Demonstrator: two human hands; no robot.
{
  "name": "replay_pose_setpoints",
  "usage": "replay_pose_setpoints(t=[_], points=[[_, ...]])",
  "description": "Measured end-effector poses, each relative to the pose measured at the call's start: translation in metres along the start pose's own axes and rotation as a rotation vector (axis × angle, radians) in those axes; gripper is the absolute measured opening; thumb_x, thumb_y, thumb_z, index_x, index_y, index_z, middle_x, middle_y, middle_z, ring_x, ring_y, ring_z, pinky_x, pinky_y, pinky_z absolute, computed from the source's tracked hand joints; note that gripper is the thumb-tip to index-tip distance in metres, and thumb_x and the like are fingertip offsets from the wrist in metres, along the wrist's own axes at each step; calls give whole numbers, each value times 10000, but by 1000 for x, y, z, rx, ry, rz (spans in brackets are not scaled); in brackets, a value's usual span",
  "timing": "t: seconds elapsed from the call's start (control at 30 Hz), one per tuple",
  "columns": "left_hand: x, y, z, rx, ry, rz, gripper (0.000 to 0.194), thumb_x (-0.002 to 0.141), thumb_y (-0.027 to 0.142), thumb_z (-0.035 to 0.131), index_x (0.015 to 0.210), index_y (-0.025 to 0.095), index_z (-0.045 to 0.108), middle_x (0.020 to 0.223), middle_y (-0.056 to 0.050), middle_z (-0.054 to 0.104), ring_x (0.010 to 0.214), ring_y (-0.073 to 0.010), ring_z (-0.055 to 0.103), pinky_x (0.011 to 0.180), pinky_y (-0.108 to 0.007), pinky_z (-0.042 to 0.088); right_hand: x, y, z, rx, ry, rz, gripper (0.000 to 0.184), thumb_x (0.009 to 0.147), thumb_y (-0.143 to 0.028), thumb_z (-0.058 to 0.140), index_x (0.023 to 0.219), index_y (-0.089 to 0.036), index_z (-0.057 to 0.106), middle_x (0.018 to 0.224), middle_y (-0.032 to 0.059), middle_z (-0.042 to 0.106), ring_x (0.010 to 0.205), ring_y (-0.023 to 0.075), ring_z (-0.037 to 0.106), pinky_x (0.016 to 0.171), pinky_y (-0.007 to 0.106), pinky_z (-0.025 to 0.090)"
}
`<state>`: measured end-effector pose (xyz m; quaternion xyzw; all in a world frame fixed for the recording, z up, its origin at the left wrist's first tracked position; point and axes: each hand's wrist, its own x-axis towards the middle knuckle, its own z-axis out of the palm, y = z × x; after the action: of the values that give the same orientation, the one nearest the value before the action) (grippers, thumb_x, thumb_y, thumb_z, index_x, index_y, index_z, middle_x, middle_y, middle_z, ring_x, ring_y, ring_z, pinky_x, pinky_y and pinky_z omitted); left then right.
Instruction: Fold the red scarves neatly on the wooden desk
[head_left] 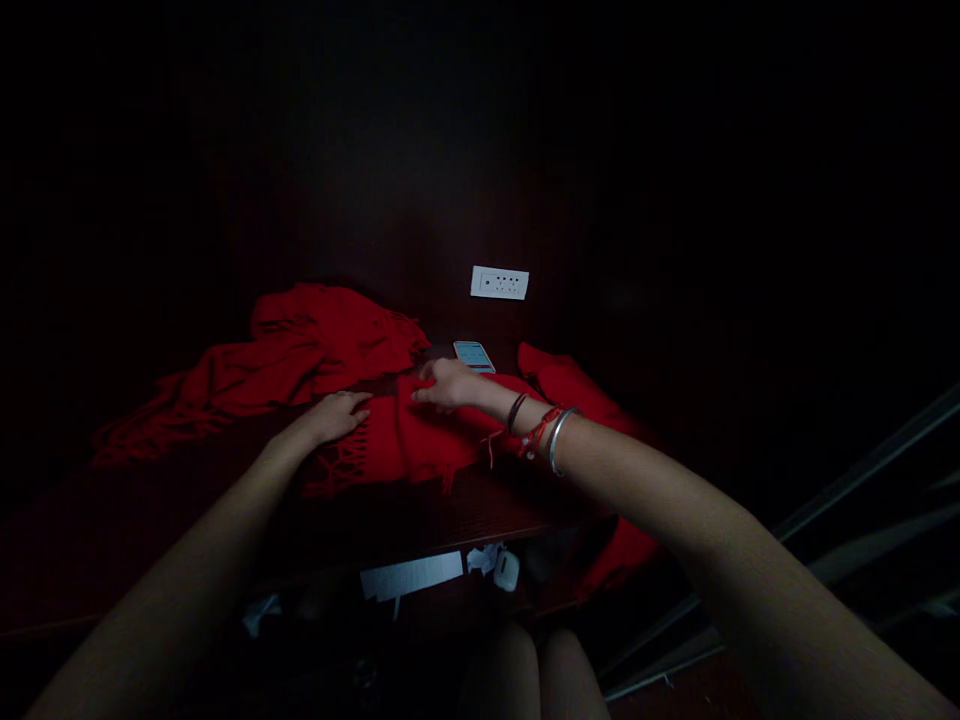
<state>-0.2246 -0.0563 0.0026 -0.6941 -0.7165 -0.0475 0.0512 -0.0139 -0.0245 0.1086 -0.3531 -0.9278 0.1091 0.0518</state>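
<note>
A red fringed scarf (390, 440) lies partly folded on the dark desk, its tassels toward the left. My left hand (341, 415) rests at the fringed end, fingers stretched out and touching the cloth. Across the scarf's upper edge reaches my right hand (448, 384), its fingers bent together in a pinch on the fabric. The fingertips are dim, and part of the scarf is hidden under my right forearm. Bracelets circle my right wrist. Behind my left hand a second red fringed scarf (322, 345) sits in a loose heap.
A lit phone (474, 356) lies beyond my right hand, below a white wall socket (500, 282). More red cloth (574, 385) is at the right and hangs lower down. Under the desk edge are papers (412, 576) and a small white case (506, 571). The room is very dark.
</note>
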Motion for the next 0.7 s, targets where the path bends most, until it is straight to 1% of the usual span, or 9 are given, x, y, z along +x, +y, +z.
replay_pose_setpoints(t=[0.03,0.1,0.2,0.27,0.3,0.37,0.43,0.5,0.7], points=[[-1,-1,-1,-3,27,-12,480,747,316,267,1147,115,439,1133,-65,500,1026,-150,451,889,-220,300,0,-4,10,29,-48,-28,306,713,-391,486,837,-129,583,698,37,614,645,132,558,583,204,413],[-2,3,-2,-22,101,-23,455,759,297,249,1120,119,462,1106,-68,517,1011,-153,462,883,-228,310,-1,3,16,28,-33,-51,326,731,-414,458,866,-143,578,767,44,619,691,141,561,609,208,409],[-2,19,-3,-106,223,4,472,801,330,186,1113,109,463,1109,-84,509,1023,-161,450,896,-250,298,-6,46,6,-56,97,90,349,743,-411,434,942,-155,561,901,73,602,814,178,552,664,226,402],[-2,32,-1,-187,264,39,529,815,399,159,1182,90,382,1179,-101,445,1077,-164,400,920,-256,266,-11,83,3,-93,168,209,394,746,-413,427,1016,-144,526,989,98,573,894,203,530,712,239,392],[-2,38,1,-221,253,49,572,810,442,162,1226,79,312,1226,-113,391,1115,-170,358,931,-262,249,-14,100,4,-94,162,275,423,746,-415,427,1046,-127,507,1025,116,555,928,215,515,736,248,386],[-2,47,7,-262,155,47,676,776,532,200,1280,82,177,1301,-134,261,1176,-200,257,946,-294,219,-21,127,13,-55,118,400,528,732,-451,436,1115,-88,446,1102,147,502,987,227,480,772,253,374],[-2,51,13,-275,33,8,761,728,603,245,1299,119,101,1339,-145,135,1192,-244,200,944,-336,213,-27,143,26,41,95,456,562,734,-453,434,1152,-79,406,1141,146,471,1012,212,464,787,237,369],[-1,49,16,-284,-19,-28,796,701,635,259,1303,153,61,1349,-149,51,1188,-267,194,939,-349,216,-31,149,37,140,128,458,569,733,-438,441,1170,-80,378,1149,138,465,1010,196,465,788,228,371],[4,29,13,-263,-21,47,801,712,623,228,1300,105,62,1345,-123,113,1210,-208,143,966,-319,174,-33,153,43,300,210,457,559,659,-325,555,1154,-130,387,1102,106,504,946,192,501,772,259,391]])
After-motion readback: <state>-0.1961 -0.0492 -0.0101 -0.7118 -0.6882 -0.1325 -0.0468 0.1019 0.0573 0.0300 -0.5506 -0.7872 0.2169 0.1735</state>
